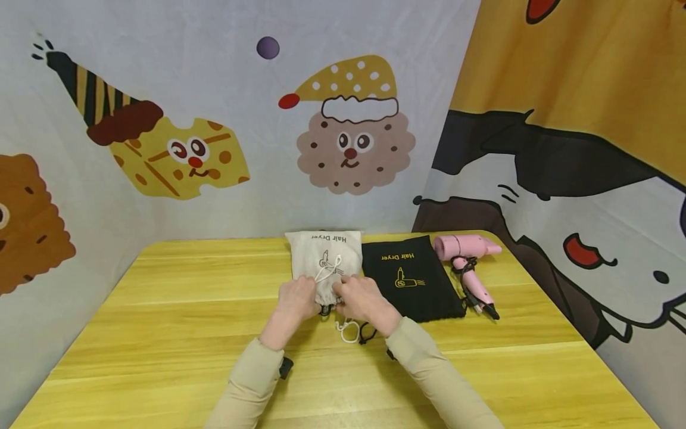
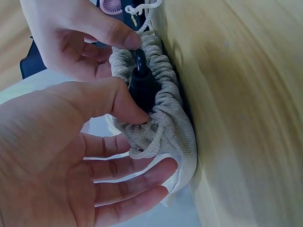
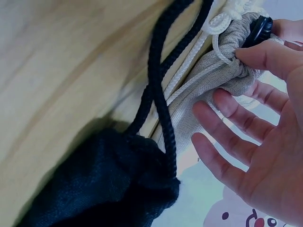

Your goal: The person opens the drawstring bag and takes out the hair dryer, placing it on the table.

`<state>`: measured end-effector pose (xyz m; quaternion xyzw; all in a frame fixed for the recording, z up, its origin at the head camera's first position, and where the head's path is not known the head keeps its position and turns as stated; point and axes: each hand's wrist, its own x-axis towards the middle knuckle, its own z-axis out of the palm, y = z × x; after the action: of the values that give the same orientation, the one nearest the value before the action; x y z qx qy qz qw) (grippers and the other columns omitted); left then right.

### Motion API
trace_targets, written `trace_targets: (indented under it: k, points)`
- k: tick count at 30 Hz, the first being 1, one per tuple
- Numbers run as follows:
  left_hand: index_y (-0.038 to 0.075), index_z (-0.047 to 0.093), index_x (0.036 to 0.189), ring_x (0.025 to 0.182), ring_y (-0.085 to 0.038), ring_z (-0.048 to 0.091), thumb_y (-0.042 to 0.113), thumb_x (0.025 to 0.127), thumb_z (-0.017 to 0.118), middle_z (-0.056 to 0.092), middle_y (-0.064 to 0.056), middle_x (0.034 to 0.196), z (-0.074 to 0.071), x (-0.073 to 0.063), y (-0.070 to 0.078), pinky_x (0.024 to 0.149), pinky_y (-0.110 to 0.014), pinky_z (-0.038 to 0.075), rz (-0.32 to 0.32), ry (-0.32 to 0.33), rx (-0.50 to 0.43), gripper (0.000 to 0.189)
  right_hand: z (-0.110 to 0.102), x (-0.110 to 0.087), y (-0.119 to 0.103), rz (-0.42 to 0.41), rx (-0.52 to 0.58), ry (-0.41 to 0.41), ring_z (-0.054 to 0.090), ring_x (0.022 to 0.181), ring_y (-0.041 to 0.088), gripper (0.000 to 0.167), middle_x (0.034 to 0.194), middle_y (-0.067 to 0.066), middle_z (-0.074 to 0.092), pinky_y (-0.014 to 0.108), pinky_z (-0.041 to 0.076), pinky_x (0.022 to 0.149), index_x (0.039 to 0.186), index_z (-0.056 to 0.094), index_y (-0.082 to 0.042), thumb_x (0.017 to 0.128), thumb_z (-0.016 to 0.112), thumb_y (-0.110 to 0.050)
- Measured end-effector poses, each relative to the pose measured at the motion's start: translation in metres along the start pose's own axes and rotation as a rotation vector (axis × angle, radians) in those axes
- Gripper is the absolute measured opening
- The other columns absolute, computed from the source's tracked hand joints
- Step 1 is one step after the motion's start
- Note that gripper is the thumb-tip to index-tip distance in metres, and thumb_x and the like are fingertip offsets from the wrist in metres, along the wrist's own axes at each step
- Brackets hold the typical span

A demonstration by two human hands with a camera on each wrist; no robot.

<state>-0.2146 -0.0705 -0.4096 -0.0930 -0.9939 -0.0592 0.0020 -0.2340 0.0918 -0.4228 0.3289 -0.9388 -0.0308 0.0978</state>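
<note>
A light grey drawstring bag (image 1: pixel 324 256) printed "Hair Dryer" lies at the table's far side, its gathered mouth towards me. From the mouth pokes a black tapered end with a loop (image 2: pixel 142 87); the rest of that thing is hidden inside. My left hand (image 1: pixel 298 296) pinches one side of the gathered rim between thumb and fingers. At the opposite side, my right hand (image 1: pixel 367 300) grips the rim, its thumb (image 3: pixel 265 54) against the cloth and its lower fingers spread. A white drawcord (image 1: pixel 349 332) trails onto the table beside the right hand.
Right of the grey bag lies a black drawstring bag (image 1: pixel 423 298) printed "Hair Dryer", its black cord (image 3: pixel 158 85) looping near my right hand. A pink hair dryer (image 1: pixel 465 245) with its cord wrapped lies further right. A printed curtain (image 1: pixel 214 220) stands behind the wooden table (image 1: pixel 177 333).
</note>
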Motion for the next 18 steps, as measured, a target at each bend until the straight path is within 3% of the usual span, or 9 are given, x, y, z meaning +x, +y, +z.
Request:
trace_targets:
  k: [9, 18]
  points:
    - [0.004, 0.056, 0.082, 0.061, -0.017, 0.050, 0.018, 0.070, 0.077, 0.054, -0.006, 0.073, 0.0004, -0.0006, -0.0019, 0.053, -0.029, 0.046, -0.005, -0.015, -0.019, 0.028, -0.0017, -0.0005, 0.0008, 0.002, 0.023, -0.020, 0.049, 0.060, 0.015, 0.015, 0.074, -0.002, 0.053, 0.028, 0.036, 0.046, 0.081, 0.059, -0.019, 0.077, 0.071, -0.027]
    - [0.003, 0.057, 0.085, 0.064, -0.017, 0.049, 0.014, 0.071, 0.075, 0.055, -0.006, 0.077, 0.0008, -0.0005, -0.0082, 0.055, -0.029, 0.047, -0.016, -0.044, -0.069, 0.026, -0.0043, -0.0011, 0.0045, 0.034, 0.053, -0.117, 0.044, 0.057, 0.011, 0.015, 0.075, -0.003, 0.049, 0.026, 0.033, 0.045, 0.085, 0.058, -0.021, 0.079, 0.070, -0.028]
